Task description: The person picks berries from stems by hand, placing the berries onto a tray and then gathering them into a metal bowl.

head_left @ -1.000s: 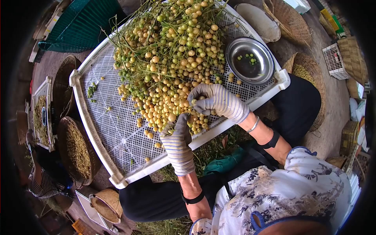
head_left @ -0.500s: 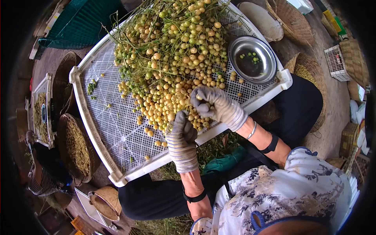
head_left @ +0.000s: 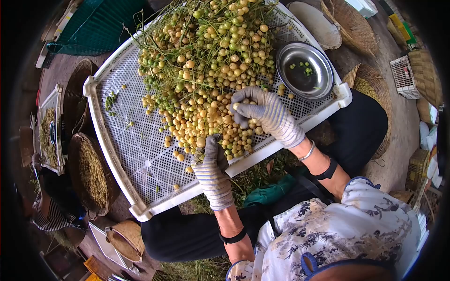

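Note:
A white perforated plastic tray [head_left: 136, 161] rests across my lap, bearing a heap of stemmed round fruits [head_left: 206, 51] in yellow and green. Loose yellow fruits [head_left: 187, 129] lie at the near side of the heap. My right hand [head_left: 269, 112], in a striped grey-palmed glove, is above them with thumb and forefinger pinched on one small pale yellow fruit [head_left: 236, 106]. At the tray's near edge, my gloved left hand [head_left: 213, 168] has its thumb up and its fingers curled beside the loose fruits. Whatever those fingers hold is hidden.
A steel bowl [head_left: 285, 86] with several green fruits stands on the tray's right part. Wicker baskets of fruit flank me, one on the left [head_left: 77, 159] and one on the right [head_left: 382, 89]. Another person's striped sleeve [head_left: 44, 213] shows at far left. Cut stems [head_left: 248, 178] lie below.
My right hand has moved slightly up and to the right, away from my left hand, with a fruit in its pinch. The left hand has shifted a little left.

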`<state>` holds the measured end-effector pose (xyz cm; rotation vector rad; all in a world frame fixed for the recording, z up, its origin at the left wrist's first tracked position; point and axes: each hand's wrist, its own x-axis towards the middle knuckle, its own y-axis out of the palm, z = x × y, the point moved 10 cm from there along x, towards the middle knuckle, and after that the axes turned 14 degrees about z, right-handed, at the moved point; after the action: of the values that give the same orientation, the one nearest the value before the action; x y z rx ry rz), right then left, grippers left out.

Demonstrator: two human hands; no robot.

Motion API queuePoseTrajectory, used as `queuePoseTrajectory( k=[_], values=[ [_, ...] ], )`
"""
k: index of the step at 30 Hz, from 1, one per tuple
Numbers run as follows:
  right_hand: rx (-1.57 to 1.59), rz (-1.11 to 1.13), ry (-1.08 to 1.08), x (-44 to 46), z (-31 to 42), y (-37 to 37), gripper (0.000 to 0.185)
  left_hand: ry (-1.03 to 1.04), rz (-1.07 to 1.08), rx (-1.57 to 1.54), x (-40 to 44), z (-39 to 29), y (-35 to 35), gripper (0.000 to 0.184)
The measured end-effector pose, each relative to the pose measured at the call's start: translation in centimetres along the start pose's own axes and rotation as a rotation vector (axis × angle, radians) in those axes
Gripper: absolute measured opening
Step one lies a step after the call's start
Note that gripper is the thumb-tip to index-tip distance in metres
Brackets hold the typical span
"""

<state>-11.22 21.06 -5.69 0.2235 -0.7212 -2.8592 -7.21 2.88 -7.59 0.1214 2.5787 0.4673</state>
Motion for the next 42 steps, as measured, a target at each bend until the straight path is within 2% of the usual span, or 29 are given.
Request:
queuePoseTrajectory(
  k=[3, 4, 5, 7, 9, 12, 14, 17, 18, 19, 20, 21, 25, 28, 29, 30, 31, 32, 34, 36, 39, 40, 42],
  values=[
    [-1.287, -0.045, -0.555, -0.4, 7.9, 4.4, 0.022, 0.07, -0.061, 0.2, -0.2, -1.2, -0.2, 0.028],
    [-1.21, 0.047, -0.455, 0.2, 7.4, 5.1, 0.022, 0.127, -0.058, 0.278, 0.3, -0.6, -0.6, 0.029],
    [-1.217, 0.231, -0.318, 0.6, 5.8, 6.0, 0.029, 0.185, -0.056, 0.355, 0.5, -0.1, -0.9, 0.029],
    [-1.415, 0.424, -0.291, 0.0, 4.0, 9.6, 0.028, 0.404, -0.152, 1.083, -1.5, -2.1, 1.1, 0.032],
    [-1.493, 0.447, -0.267, -0.7, 1.5, 10.3, 0.027, 0.043, -0.097, 1.187, -1.0, -1.6, 2.0, 0.035],
    [-1.455, 0.366, -0.224, -1.0, 0.0, 9.2, 0.023, 0.429, -0.087, 1.152, -2.1, -0.4, 1.3, 0.029],
    [-1.328, 0.281, -0.113, -0.8, 0.2, 7.8, 0.019, 0.326, 0.001, 0.811, -1.1, 0.7, 0.9, 0.024],
    [-0.863, 0.052, -0.235, -0.5, 2.6, 4.1, 0.02, 0.156, 0.076, 0.446, -0.8, 0.0, 2.2, 0.021],
    [-0.875, -0.053, -0.337, -0.7, 4.5, 3.1, 0.018, 0.103, 0.065, 0.319, -1.1, -0.4, 2.4, 0.022],
    [-1.106, -0.136, -0.41, -1.1, 6.6, 3.1, 0.019, 0.049, 0.056, 0.193, -1.2, -0.1, 2.4, 0.023],
    [-1.26, -0.194, -0.439, -1.2, 7.7, 2.6, 0.021, 0.116, 0.062, 0.299, -1.1, -1.1, 2.3, 0.028],
    [-1.413, -0.255, -0.465, -1.4, 8.4, 2.3, 0.024, 0.051, 0.13, 0.169, -1.4, -0.8, 2.5, 0.033],
    [-0.636, 0.009, -0.103, 0.0, 3.0, -1.9, 0.037, 0.052, 0.179, 0.084, -1.7, -1.5, 3.2, 0.031],
    [0.064, 0.165, 0.167, -0.3, -1.0, 0.4, 0.044, 0.116, 0.227, 0.042, -1.4, -1.3, 3.8, 0.029],
    [0.084, 0.173, 0.171, -0.3, -1.3, 0.8, 0.044, 0.147, 0.246, 0.032, -1.3, -1.4, 4.0, 0.028],
    [0.106, 0.181, 0.177, -0.2, -1.7, 1.0, 0.043, 0.044, 0.271, 0.133, -1.4, -1.3, 3.8, 0.028],
    [0.129, 0.192, 0.184, -0.2, -2.1, 1.2, 0.043, 0.028, 0.228, 0.145, -1.5, -1.3, 3.5, 0.027],
    [0.108, 0.228, 0.191, -0.1, -2.3, 1.1, 0.052, 0.013, 0.188, 0.156, -1.5, -1.1, 3.5, 0.026],
    [-0.1, 0.173, 0.132, -0.2, -1.3, 0.5, 0.045, -0.028, 0.102, 0.174, -1.8, -1.5, 3.8, 0.024],
    [-0.36, 0.141, -0.013, -0.2, 0.6, 0.4, 0.043, 0.025, 0.094, 0.224, -1.1, -1.0, 2.9, 0.027],
    [-0.58, 0.161, -0.173, -0.2, 2.5, 1.2, 0.045, 0.171, 0.048, 0.277, -0.9, -1.1, 2.1, 0.03],
    [-0.659, 0.207, -0.146, -0.1, 2.9, 1.5, 0.046, 0.248, 0.044, 0.347, -0.9, -1.3, 1.9, 0.03],
    [-0.091, 0.254, -0.004, 0.1, 1.3, 0.1, 0.046, 0.05, 0.074, 0.243, -1.2, -1.2, 2.1, 0.026]
  ],
)
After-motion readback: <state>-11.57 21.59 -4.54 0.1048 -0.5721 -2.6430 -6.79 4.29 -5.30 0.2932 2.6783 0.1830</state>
